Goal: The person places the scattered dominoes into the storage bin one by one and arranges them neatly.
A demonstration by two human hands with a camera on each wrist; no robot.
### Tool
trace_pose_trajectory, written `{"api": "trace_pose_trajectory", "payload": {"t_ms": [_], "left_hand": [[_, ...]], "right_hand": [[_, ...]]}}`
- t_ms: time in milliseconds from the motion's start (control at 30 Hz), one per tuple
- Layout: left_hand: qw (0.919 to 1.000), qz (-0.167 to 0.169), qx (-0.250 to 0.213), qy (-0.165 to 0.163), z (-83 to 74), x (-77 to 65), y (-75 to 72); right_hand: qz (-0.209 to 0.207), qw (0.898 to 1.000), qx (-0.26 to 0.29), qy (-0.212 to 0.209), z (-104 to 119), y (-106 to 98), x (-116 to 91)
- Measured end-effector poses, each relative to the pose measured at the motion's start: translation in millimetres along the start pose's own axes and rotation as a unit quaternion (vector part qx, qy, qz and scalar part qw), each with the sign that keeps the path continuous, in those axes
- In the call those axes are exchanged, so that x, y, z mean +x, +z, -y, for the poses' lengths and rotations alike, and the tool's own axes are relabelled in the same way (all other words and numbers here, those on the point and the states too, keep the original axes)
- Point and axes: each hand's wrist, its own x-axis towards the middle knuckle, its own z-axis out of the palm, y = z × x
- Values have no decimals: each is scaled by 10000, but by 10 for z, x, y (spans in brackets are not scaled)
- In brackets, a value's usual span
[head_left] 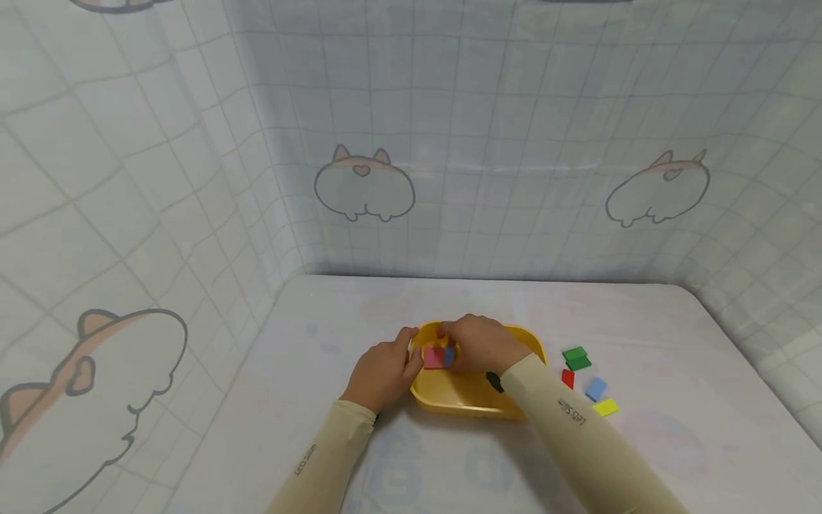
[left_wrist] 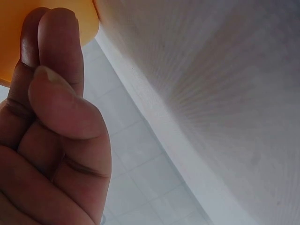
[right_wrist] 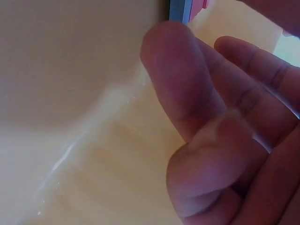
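A shallow yellow tray (head_left: 462,408) sits on the table in front of me. At its left rim my left hand (head_left: 383,371) grips the edge; in the left wrist view its fingertips (left_wrist: 58,33) lie against the yellow wall. My right hand (head_left: 484,343) reaches inside, fingers bent around a small blue rectangular block (head_left: 450,355). Beside that block is a pinkish-red one (head_left: 434,358), just right of my left thumb. In the right wrist view a fingertip (right_wrist: 168,40) meets the lower end of the blue block (right_wrist: 178,10), and the hand hides part of it.
Right of the tray lie small flat pieces: green ones (head_left: 576,358), a red one (head_left: 568,378), a blue one (head_left: 596,388) and a yellow one (head_left: 606,407). A pale cloth covers the table (head_left: 308,343). Gridded sheets (head_left: 488,143) hang behind and at both sides.
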Motion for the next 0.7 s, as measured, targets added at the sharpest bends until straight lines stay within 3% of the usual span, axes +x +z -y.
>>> {"api": "trace_pose_trajectory", "payload": {"t_ms": [700], "left_hand": [[9999, 90, -6, -88, 15, 71, 2]], "right_hand": [[-44, 9999, -139, -88, -76, 1, 80]]}}
